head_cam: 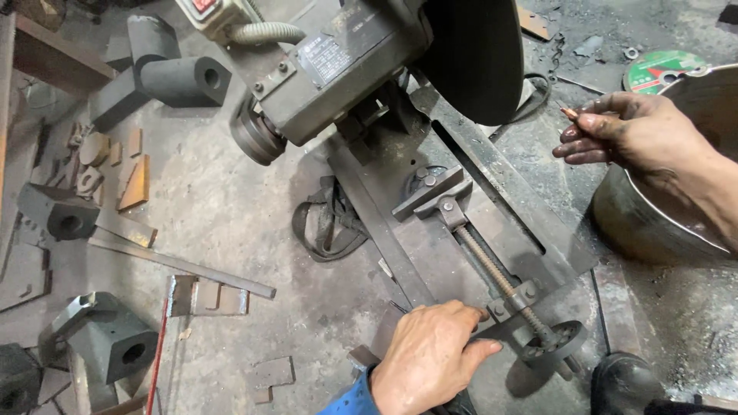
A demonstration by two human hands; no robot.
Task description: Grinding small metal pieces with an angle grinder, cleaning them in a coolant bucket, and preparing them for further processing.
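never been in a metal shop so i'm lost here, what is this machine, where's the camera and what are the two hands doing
The single picture comes from a camera worn on the person's head, looking down at a dirty workshop floor. The big dark machine is a cut-off saw with a round blade guard, and below it a vise with a long screw ending in a handwheel. The left hand rests on a flat metal bar lying along the saw's base, close to the handwheel. The right hand pinches a small copper-coloured piece above a metal bowl. Steel blocks and offcuts lie scattered at the left, and a green cutting disc lies at the top right.
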